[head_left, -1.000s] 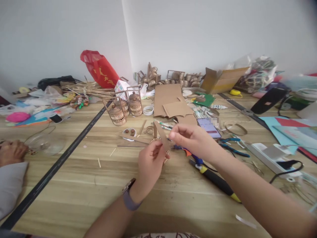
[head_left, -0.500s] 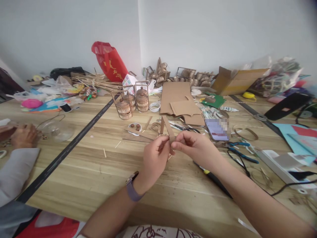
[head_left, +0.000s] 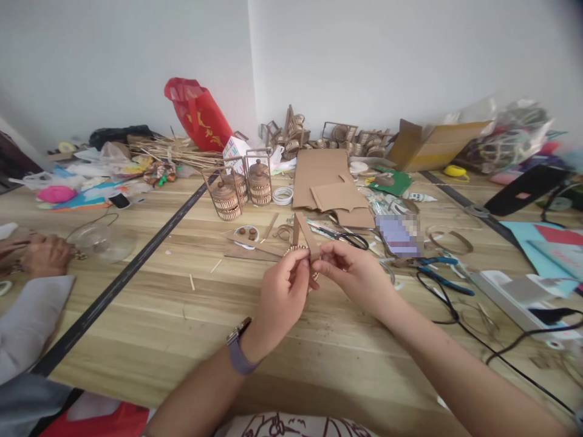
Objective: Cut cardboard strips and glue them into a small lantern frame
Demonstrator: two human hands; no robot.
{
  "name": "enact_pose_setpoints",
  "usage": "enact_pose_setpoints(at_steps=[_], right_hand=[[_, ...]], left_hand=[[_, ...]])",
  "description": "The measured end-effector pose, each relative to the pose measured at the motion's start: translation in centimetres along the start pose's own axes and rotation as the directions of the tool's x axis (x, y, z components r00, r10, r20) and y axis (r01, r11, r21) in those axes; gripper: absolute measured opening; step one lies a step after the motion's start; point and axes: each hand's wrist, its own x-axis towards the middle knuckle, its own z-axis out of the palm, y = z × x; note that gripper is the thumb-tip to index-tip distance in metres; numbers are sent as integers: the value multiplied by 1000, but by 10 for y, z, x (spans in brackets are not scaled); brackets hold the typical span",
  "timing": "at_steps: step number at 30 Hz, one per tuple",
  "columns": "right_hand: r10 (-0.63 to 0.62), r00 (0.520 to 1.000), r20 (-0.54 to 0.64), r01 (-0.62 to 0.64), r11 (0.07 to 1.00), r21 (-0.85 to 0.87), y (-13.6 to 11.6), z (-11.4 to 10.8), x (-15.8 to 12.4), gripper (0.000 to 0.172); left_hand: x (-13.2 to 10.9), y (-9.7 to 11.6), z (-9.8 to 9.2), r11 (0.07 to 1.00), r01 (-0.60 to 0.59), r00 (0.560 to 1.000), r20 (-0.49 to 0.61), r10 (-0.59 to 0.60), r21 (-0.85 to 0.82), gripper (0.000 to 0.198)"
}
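Both hands meet above the wooden table. My left hand, with a watch at the wrist, pinches a small round piece with a light beaded-looking edge, mostly hidden behind the fingers. A brown strip rises from it in a folded, pointed shape. My right hand has thumb and forefinger closed on the lower end of this strip. Just left of the hands lie flat brown pieces and a white ring with small brown beads inside.
Small lidded baskets stand behind the hands, left of brown cardboard. Scissors, a phone, blue-handled pliers and a white power strip lie to the right. Another person's hands are at the far left.
The view has shifted slightly. My right hand has moved a little, uncovering the scissors' handles, and the strip is tilted slightly differently. The dark tool under my right forearm no longer shows.
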Motion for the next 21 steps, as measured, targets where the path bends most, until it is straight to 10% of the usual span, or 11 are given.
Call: enact_pose_setpoints(at_steps=[9,21], right_hand=[[-211,975,-63,200,969,-148,18,1,4,16],[-87,984,155,58,981,184,37,-13,10,27]], left_hand=[[31,-31,-28,970,-23,977,-200,73,241,15],[26,-66,-21,965,261,953,152,-261,18,48]])
